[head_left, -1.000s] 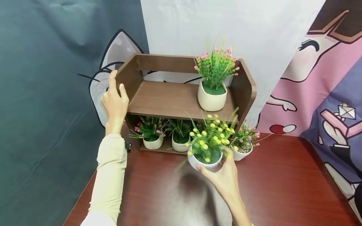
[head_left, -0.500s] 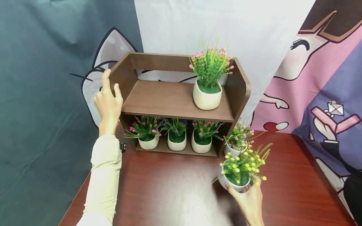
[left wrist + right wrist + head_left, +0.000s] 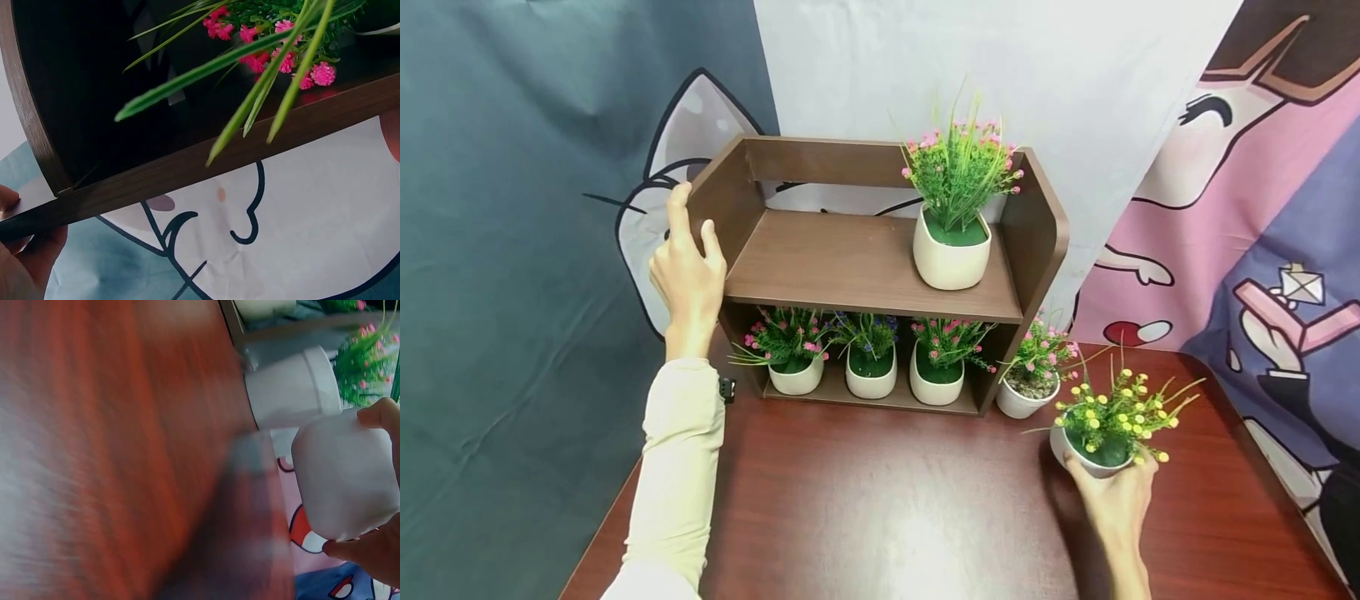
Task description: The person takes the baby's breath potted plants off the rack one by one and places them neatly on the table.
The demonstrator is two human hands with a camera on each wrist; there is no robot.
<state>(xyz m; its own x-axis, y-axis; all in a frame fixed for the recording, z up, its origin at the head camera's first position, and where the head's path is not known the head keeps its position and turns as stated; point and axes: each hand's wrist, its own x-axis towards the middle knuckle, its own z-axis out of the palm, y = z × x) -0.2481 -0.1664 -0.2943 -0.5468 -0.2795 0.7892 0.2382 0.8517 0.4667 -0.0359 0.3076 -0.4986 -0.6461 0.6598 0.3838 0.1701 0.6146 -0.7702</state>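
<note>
In the head view my right hand (image 3: 1116,500) holds a potted plant with yellow flowers (image 3: 1108,421) by its white pot, thumb on one side and fingers on the other. The right wrist view shows that pot (image 3: 344,475) from its side, raised off the table. My left hand (image 3: 687,271) grips the left side panel of a brown two-tier shelf (image 3: 827,262). Thumb and fingers lie on either side of the board (image 3: 144,187) in the left wrist view. A taller pink-flowered pot (image 3: 951,258) stands at the upper tier's right end.
Three potted plants line the lower tier, one with blue flowers (image 3: 871,367) in the middle. Just right of the shelf, a white pot with pink flowers (image 3: 1028,392) stands on the reddish-brown table (image 3: 865,492). Printed cloth (image 3: 985,67) hangs behind.
My right hand has carried the yellow-flowered plant rightward, from in front of the shelf to past the pink-flowered pot beside it. The left hand has kept its place on the shelf.
</note>
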